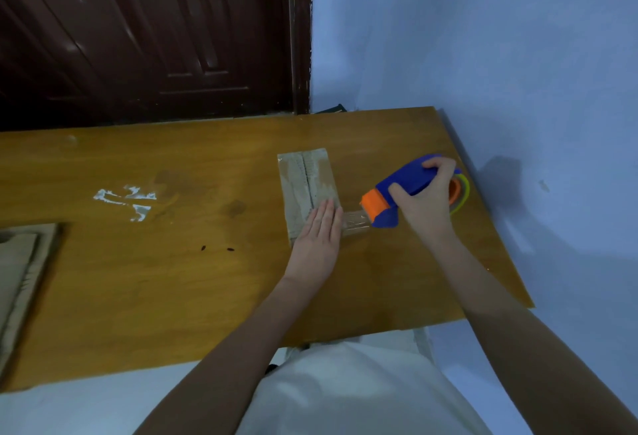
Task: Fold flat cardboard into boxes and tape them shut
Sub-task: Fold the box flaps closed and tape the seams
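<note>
Left hand (319, 232) flat on light, stiff grey-brown cardboard box (307, 189) (likely slides), right hand (426, 198) gripping blue-and-orange plastic tape dispenser (400, 189), clear tape (355, 222) stretched between.

My wooden table (172, 279) runs left to right, its far right corner against a pale blue wall (483, 37). A dark red-brown panelled door (145, 30) stands behind the far left edge. White scuffs (126, 199) mark the tabletop left of centre, with two small dark specks (215, 248) nearer me. I wear a white shirt (345, 396).
</note>
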`<state>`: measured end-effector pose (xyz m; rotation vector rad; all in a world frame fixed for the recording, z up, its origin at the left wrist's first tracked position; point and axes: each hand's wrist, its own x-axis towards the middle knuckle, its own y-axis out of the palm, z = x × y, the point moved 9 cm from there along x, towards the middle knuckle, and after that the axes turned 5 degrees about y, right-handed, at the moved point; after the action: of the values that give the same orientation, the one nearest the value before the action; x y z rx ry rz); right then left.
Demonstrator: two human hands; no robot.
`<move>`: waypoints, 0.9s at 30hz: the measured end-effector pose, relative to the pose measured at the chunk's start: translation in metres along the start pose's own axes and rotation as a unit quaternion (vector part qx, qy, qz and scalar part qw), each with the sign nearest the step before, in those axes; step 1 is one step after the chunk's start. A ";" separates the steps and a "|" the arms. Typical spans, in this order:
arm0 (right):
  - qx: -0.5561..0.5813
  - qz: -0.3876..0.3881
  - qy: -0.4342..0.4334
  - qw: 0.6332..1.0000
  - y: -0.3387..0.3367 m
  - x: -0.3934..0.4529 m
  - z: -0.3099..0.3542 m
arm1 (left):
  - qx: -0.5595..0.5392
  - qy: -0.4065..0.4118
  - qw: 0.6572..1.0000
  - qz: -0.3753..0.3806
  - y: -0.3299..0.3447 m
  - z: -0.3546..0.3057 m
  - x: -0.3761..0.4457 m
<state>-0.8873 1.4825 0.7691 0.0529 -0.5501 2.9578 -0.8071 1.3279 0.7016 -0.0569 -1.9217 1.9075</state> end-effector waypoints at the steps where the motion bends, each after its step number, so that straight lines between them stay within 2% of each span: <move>1: -0.016 0.011 -0.012 1.000 0.002 0.000 0.004 | -0.004 -0.001 1.000 0.001 0.000 0.000 0.000; 7: -0.097 0.060 -0.045 0.992 0.030 -0.010 -0.002 | 0.003 -0.009 1.000 0.013 0.003 0.001 0.000; 15: -0.122 0.080 -0.077 0.986 0.063 0.000 -0.006 | 0.006 -0.023 0.999 0.040 -0.001 0.002 0.001; 20: -0.112 0.060 -0.052 0.991 0.062 -0.001 -0.018 | 0.002 -0.030 0.998 0.057 -0.001 0.002 0.001; 27: -0.070 -0.008 -0.008 0.998 0.054 -0.012 -0.039 | 0.020 -0.027 0.997 0.069 -0.002 0.004 -0.001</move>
<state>-0.8830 1.4449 0.7126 0.0666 -0.7521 2.8966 -0.8070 1.3239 0.7039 -0.1299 -1.9582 2.0564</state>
